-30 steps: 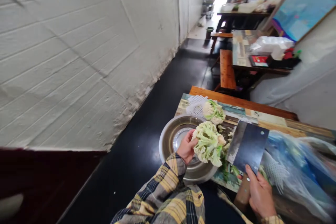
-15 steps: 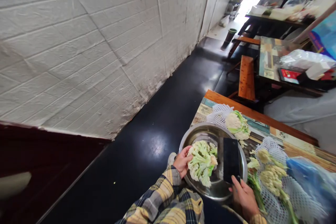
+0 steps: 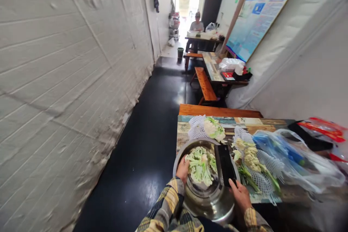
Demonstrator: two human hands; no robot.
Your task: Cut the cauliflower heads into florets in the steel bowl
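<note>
My left hand (image 3: pixel 183 169) is closed on the left side of a cut piece of cauliflower (image 3: pixel 200 168), its pale green stems facing up, held over a steel basin (image 3: pixel 214 208). In my right hand (image 3: pixel 241 195) is the handle of a cleaver (image 3: pixel 225 163). Its broad dark blade lies over the right part of the basin, just right of the cauliflower and apart from it. Beyond the basin's far rim sits another cauliflower (image 3: pixel 212 128) by a white foam net (image 3: pixel 197 126). Cauliflower florets and stalks (image 3: pixel 252 157) lie right of the basin on more netting.
The basin stands at the near left of a patchwork wooden table (image 3: pixel 183 130). Clear and blue plastic bags (image 3: pixel 304 168) spread over its right side. A bench (image 3: pixel 217 110) runs along the far edge. A person (image 3: pixel 197 25) sits at a distant table. A white wall (image 3: pixel 81 61) rises on the left.
My view has swung up and to the right, so the basin and hands appear further left. Both hands keep their holds; the cauliflower has turned slightly, with its stems more toward me.
</note>
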